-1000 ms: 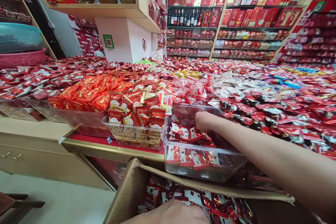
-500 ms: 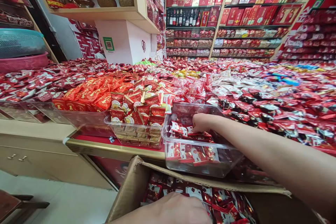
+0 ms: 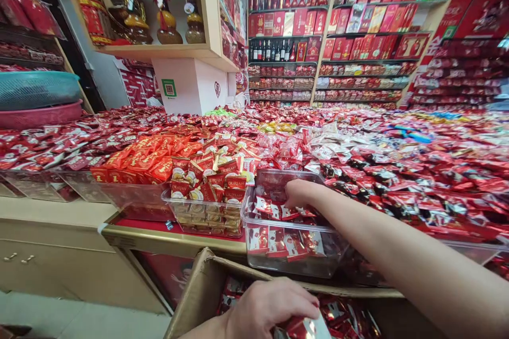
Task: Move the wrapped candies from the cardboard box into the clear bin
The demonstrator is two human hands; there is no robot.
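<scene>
My left hand (image 3: pixel 270 302) is over the open cardboard box (image 3: pixel 194 280), its fingers closed around a red and white candy packet (image 3: pixel 304 327). More red candy packets (image 3: pixel 345 315) lie loose inside the box. My right hand (image 3: pixel 300 193) reaches down into the clear plastic bin (image 3: pixel 292 265) on the counter. Its fingers are curled together at the upright red and white packets (image 3: pixel 274 206) in the bin, and the fingertips are hidden, so what they hold does not show.
A clear bin of durian candies (image 3: pixel 207 212) stands left of my right hand's bin, with orange-red packets (image 3: pixel 139 161) beyond it. Heaps of wrapped sweets (image 3: pixel 417 180) spread to the right and back. A wooden display shelf (image 3: pixel 159 53) overhangs the back left.
My left hand has risen out of the packets in the box, with a candy packet now visible in it. My right hand stays low in the bin. The view has tilted upward.
</scene>
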